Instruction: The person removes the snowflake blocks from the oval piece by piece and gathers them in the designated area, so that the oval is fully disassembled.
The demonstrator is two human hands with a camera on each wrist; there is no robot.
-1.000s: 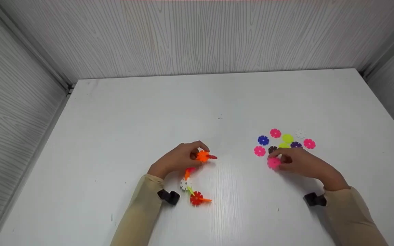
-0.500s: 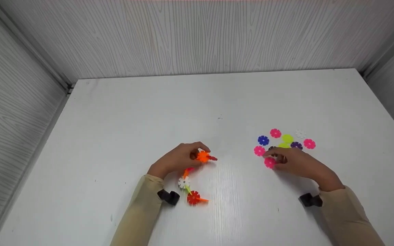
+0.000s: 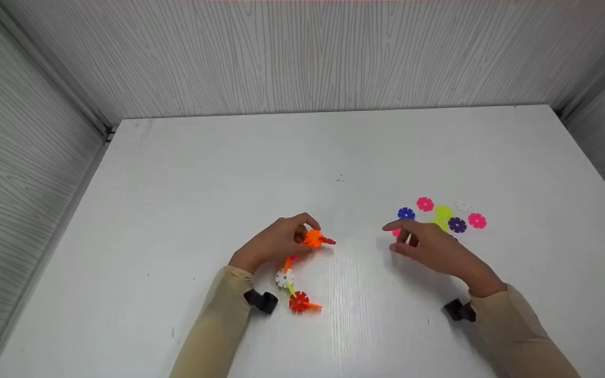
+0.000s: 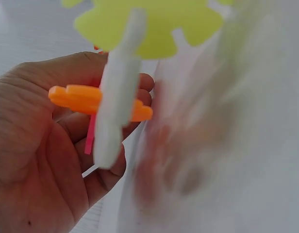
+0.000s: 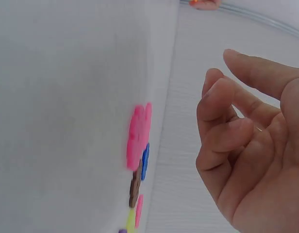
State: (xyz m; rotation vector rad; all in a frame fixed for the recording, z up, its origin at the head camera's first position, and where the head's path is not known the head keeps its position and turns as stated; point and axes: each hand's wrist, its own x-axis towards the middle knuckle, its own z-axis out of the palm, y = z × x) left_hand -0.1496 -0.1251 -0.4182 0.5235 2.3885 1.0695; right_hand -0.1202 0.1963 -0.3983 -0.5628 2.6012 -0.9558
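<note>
In the head view my left hand (image 3: 272, 244) pinches one end of a chain of interlocking plastic snowflake discs, by an orange disc (image 3: 313, 238) with a red disc (image 3: 330, 241) slotted into it. The chain curves down past a white disc (image 3: 284, 278) to a red disc (image 3: 299, 302) with an orange one in its edge. The left wrist view shows its yellow-green disc (image 4: 149, 29) and white disc (image 4: 115, 107) close up. My right hand (image 3: 431, 248) hovers with thumb and index finger apart and nothing between them. Beneath it, a pink disc (image 3: 396, 232) is partly hidden.
Several loose discs lie right of centre: a blue one (image 3: 406, 213), a pink one (image 3: 425, 204), a yellow one (image 3: 444, 212), a purple one (image 3: 457, 224) and a white one (image 3: 462, 205). Wood-grain panels (image 3: 302, 58) border the white table (image 3: 218, 168).
My right hand has let go of the pink disc it pinched and moved left, its thumb and index finger now spread. The left hand stays nearly still with the disc chain.
</note>
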